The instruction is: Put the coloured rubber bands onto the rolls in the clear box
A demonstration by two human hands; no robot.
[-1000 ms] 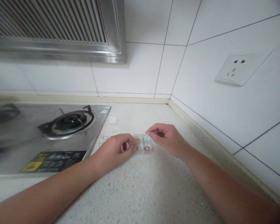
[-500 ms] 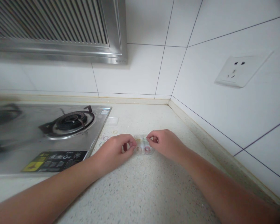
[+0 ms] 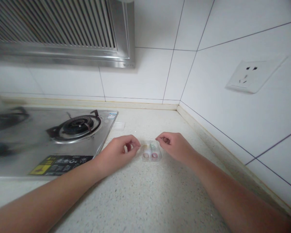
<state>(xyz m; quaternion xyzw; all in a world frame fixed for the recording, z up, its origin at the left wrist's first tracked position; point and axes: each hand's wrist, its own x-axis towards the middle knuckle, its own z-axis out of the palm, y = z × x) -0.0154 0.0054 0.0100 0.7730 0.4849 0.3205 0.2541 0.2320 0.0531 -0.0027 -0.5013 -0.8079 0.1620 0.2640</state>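
A small clear plastic compartment box (image 3: 150,159) lies on the counter between my hands. Two of its near compartments hold small rings, a reddish ring (image 3: 154,155) on the right and a brownish ring (image 3: 145,155) on the left. Yellowish and greenish bits show faintly in the far ones. My left hand (image 3: 122,149) is at the box's left edge, thumb and fingertips pinched together. By the far right corner is my right hand (image 3: 176,145), also closed in a pinch. Whatever either pinch holds is too small to make out.
To the left is a steel gas stove (image 3: 70,149) with a black burner (image 3: 79,125). A flat clear piece (image 3: 118,125) lies beside the stove on the speckled counter (image 3: 135,200). A range hood (image 3: 63,29) hangs above; a socket (image 3: 244,76) is on the right wall.
Both hands have drawn slightly apart and away from the box, uncovering more of it. The loose rings seen left of the box are now hidden behind my left hand. The view has shifted slightly.
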